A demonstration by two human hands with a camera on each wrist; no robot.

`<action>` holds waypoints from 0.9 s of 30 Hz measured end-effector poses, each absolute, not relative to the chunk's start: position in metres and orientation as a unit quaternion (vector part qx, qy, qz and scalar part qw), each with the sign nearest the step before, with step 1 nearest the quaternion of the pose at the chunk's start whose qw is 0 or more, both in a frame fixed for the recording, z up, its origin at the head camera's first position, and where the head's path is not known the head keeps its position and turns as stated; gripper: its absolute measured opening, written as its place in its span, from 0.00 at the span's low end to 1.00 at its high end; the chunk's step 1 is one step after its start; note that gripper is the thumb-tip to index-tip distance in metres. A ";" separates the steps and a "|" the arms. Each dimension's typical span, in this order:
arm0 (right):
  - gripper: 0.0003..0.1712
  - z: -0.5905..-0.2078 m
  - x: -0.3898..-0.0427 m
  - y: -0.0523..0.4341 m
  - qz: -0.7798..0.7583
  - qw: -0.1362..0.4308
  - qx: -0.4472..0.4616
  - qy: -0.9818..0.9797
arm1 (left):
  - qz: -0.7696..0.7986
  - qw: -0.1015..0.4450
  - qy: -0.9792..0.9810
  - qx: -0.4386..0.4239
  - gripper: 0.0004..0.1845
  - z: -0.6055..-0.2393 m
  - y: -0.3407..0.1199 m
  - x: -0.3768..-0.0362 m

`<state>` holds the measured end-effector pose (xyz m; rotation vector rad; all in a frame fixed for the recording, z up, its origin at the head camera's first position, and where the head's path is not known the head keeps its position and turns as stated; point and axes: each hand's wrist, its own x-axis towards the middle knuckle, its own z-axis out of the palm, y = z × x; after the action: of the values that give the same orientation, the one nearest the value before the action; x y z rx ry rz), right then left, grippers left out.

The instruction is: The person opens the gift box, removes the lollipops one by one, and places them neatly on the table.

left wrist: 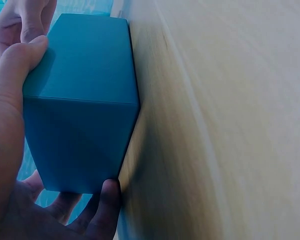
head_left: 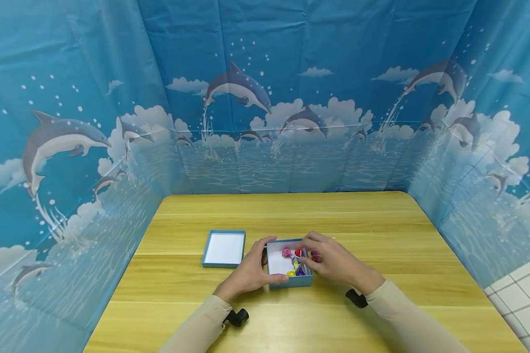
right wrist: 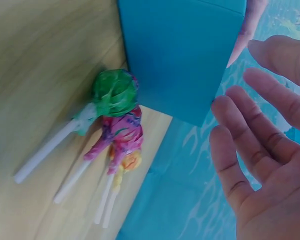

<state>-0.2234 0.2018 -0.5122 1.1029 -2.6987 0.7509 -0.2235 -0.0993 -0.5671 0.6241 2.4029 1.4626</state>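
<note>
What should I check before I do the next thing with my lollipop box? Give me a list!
1. Is the box held steady: ok, the left hand grips it.
2. Is the box open: ok, the lid lies apart on its left.
3. Is the right hand free: ok, fingers straight, holding nothing.
4. Are the loose lollipops near: ok, they lie on the table beside the box.
5. Is there room in the box: ok, white floor shows beside the lollipops inside.
6. Number of lollipops: cannot tell.

Blue box, green and pink lollipops, yellow wooden table, dolphin-patterned blue backdrop.
</note>
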 end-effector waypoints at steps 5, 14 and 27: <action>0.18 -0.504 -0.225 0.194 0.240 0.041 0.369 -0.897 | 0.504 0.128 0.826 0.217 0.63 -0.568 -0.099 -0.225; 0.21 -0.491 -0.234 0.178 0.200 -0.006 0.394 -0.897 | 0.499 0.121 0.830 0.217 0.63 -0.568 -0.100 -0.225; 0.20 -0.487 -0.247 0.155 0.156 -0.076 0.404 -0.898 | 0.495 0.121 0.832 0.219 0.63 -0.566 -0.100 -0.222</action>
<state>-0.2471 0.1547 -0.4871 1.3329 -2.9674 0.5170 -0.2222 -0.1001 -0.5663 0.6388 2.4309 1.4450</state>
